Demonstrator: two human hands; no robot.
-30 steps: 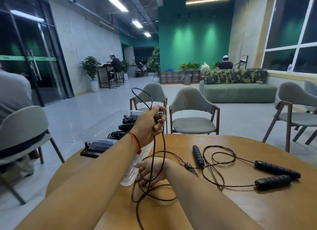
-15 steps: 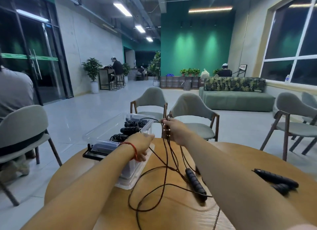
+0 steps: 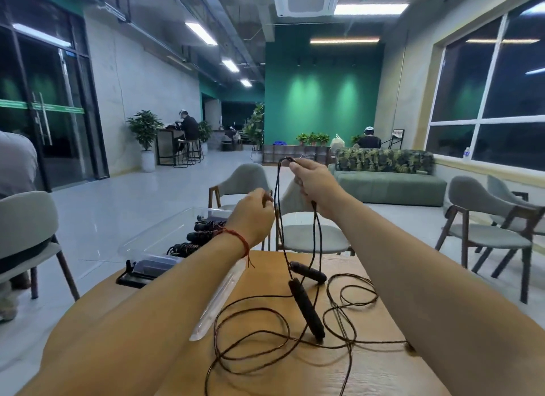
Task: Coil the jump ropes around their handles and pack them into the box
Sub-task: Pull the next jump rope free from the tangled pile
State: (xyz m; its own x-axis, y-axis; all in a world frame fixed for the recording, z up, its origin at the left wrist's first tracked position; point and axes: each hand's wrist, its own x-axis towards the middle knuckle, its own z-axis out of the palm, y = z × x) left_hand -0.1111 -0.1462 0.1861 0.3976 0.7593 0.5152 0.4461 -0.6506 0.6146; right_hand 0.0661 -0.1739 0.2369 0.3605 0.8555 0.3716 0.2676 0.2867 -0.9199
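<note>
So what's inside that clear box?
Three coiled jump ropes lie in the clear box, side by side. The left forearm covers its near corner, so anything there is hidden.

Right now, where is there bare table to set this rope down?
Bare wood lies at the table's near-left edge, in front of the box, and in a strip between box and handles. The centre is crowded with loose rope loops.

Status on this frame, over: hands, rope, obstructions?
Right hand grips jump rope, held high, doubled. Left hand at the rope, grip unclear. Handles on table, loose loops uncoiled. Box holds coiled ropes; nothing blocking.
</note>
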